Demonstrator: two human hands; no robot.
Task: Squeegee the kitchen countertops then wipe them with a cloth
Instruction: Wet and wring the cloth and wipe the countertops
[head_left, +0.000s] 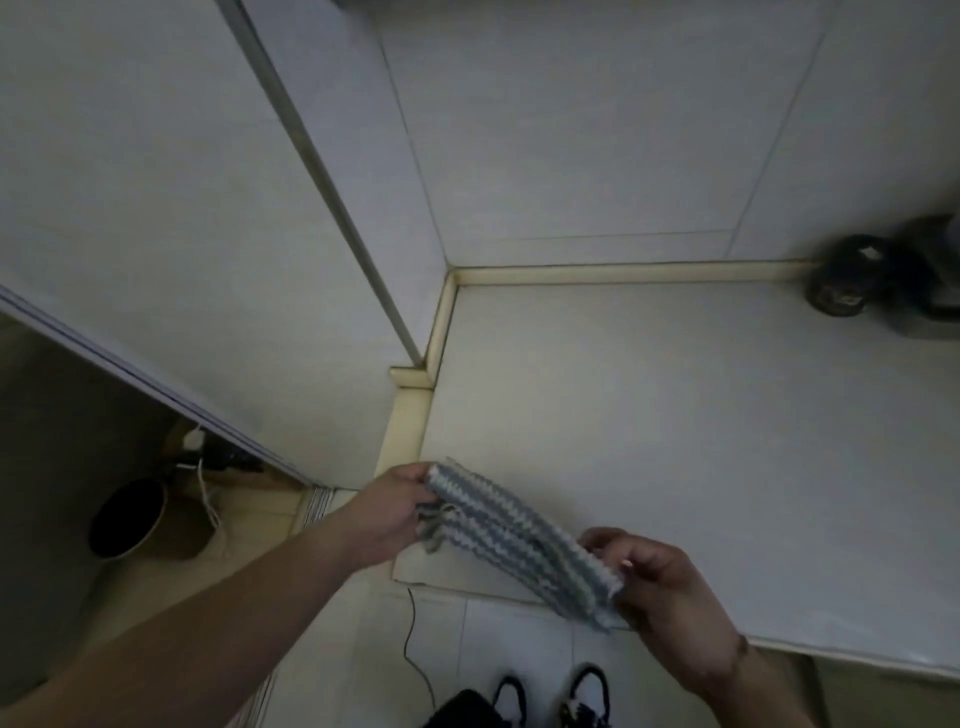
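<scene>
Cloth (519, 540), striped grey and white, hangs stretched between my two hands just above the near left corner of the pale desk (701, 441). My left hand (387, 514) has its grip pinched on the far end, my right hand (660, 582) on the near end. I judge a loose pinch could drop it off the desk edge onto the floor (467, 654) by my shoes
</scene>
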